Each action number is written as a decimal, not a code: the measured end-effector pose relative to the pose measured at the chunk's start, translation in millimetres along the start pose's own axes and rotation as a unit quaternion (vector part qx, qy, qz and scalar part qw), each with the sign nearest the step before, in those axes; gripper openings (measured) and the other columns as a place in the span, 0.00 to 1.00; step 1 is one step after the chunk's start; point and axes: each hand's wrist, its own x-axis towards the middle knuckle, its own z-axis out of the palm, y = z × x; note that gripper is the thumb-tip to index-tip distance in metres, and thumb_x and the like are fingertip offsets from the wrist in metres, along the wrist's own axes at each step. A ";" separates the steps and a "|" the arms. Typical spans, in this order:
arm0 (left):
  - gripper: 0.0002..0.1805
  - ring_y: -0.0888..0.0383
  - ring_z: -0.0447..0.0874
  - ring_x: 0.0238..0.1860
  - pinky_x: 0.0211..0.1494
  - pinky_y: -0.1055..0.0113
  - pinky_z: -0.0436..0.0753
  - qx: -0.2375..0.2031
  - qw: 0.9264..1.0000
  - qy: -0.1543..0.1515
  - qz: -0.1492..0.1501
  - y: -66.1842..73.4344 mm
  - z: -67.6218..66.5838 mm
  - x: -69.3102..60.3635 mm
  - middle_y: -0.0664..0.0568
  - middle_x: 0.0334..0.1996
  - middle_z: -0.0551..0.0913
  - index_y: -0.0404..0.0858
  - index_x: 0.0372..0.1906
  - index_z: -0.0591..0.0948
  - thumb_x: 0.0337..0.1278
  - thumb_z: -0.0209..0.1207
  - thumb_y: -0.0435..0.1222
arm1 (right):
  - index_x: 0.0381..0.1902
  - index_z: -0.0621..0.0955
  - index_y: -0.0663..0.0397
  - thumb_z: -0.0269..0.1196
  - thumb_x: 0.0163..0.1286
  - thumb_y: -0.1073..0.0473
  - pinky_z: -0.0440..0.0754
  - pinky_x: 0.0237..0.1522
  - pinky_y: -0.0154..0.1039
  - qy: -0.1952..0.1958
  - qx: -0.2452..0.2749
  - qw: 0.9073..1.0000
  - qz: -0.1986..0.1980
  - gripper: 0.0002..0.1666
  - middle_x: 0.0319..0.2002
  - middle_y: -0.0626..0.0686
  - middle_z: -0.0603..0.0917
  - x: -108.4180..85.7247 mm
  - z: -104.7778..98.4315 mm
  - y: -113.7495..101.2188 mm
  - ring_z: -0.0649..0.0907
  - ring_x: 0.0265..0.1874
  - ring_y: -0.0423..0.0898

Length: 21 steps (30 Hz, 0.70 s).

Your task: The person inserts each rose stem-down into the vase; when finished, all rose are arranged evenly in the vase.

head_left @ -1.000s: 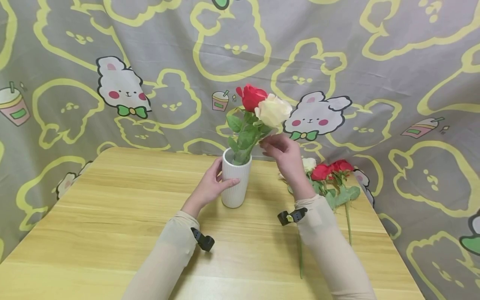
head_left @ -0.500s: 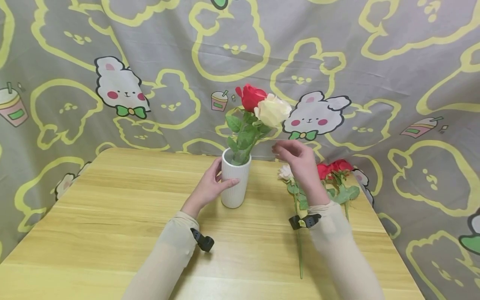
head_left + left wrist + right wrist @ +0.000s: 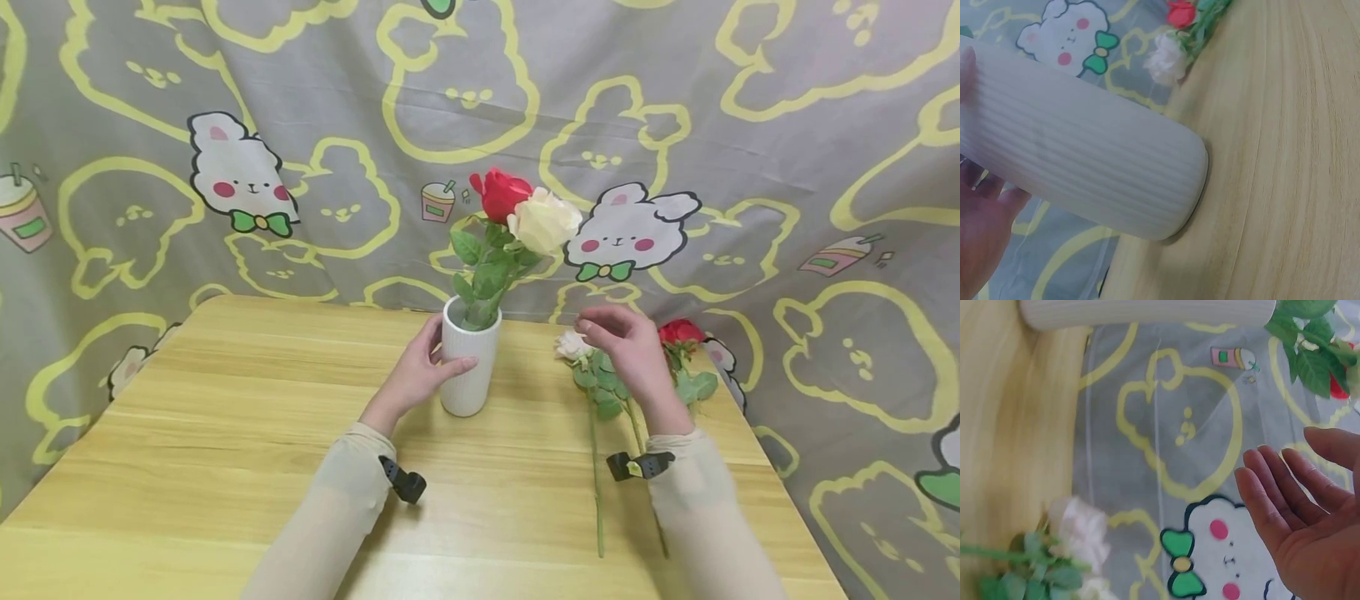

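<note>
A white ribbed vase (image 3: 469, 367) stands upright on the wooden table, and my left hand (image 3: 415, 375) grips its side with the thumb across the front. In the left wrist view the vase (image 3: 1085, 137) appears slanted, its base on the tabletop. One red rose (image 3: 502, 197) and one cream rose (image 3: 545, 222) rise out of its mouth, leaning right. My right hand (image 3: 626, 346) hovers above the loose roses, holding nothing. The right wrist view shows that hand (image 3: 1310, 519) with fingers loosely extended. A pale pink rose (image 3: 573, 345) lies just left of it.
A red rose (image 3: 681, 332) lies at the table's far right corner, leaves beside it. Long green stems (image 3: 597, 492) stretch toward the front of the wooden table (image 3: 225, 467). Behind the table hangs a grey cartoon curtain (image 3: 337, 100).
My right hand has drawn away from the roses in the vase, moving right and slightly down over the loose flowers. The left hand keeps its hold on the vase.
</note>
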 end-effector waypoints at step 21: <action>0.44 0.53 0.57 0.72 0.71 0.60 0.63 0.002 1.000 0.004 -0.009 -30.8 -4.6 9.6 0.45 0.71 0.62 0.41 0.74 0.59 0.55 0.69 0.30 | 0.60 0.71 0.77 0.59 0.74 0.55 0.77 0.58 0.53 -0.071 -0.076 0.980 0.172 0.29 0.54 0.71 0.78 -33.1 -28.6 66.4 0.81 0.51 0.64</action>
